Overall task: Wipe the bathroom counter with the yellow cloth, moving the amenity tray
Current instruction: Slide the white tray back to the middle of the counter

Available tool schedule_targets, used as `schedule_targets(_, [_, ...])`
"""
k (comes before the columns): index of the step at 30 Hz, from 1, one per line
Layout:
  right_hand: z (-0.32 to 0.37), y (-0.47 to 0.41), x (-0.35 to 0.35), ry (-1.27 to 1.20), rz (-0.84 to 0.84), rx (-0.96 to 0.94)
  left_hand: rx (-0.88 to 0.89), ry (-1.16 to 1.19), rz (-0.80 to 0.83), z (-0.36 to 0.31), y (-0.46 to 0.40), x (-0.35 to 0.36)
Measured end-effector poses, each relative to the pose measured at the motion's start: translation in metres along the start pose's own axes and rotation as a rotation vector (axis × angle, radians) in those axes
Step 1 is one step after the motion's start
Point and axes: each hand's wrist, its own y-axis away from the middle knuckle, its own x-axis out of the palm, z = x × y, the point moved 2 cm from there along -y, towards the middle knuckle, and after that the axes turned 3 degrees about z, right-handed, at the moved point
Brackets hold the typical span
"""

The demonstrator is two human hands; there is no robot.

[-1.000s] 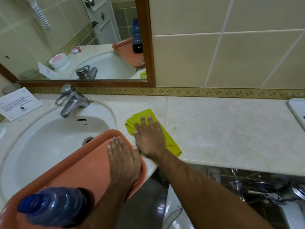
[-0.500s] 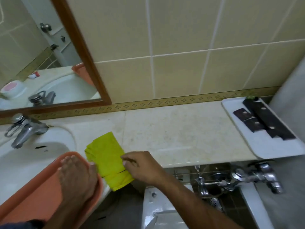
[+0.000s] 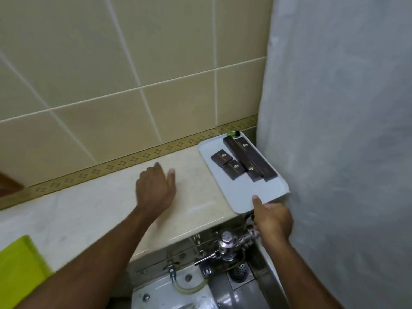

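Observation:
The white amenity tray lies at the right end of the beige counter, with several dark brown boxes on it. My right hand grips the tray's near edge: the thumb lies on top and the fingers curl under the rim. My left hand hovers over the middle of the counter, fingers apart, holding nothing, a short way left of the tray. The yellow cloth lies by itself on the counter at the lower left, partly cut off by the frame edge.
A pale shower curtain hangs right beside the tray. Below the counter's front edge sit a chrome flush valve, a floor drain and a white toilet top. The tiled wall backs the counter.
The view swung right, away from the sink. My right hand let go of the yellow cloth and took the white tray's edge. My left hand left the orange tray and moved over the counter.

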Motion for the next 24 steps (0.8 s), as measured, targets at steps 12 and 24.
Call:
schedule_targets(12, [-0.010,-0.037,0.009,-0.113,0.096,0.174,-0.378,0.479,0.124,-0.100,-0.122,0.080])
schedule_targets(24, [0.036,-0.019,-0.035,0.059,0.135,-0.091,-0.230,0.482,0.042,-0.008,-0.074,0.019])
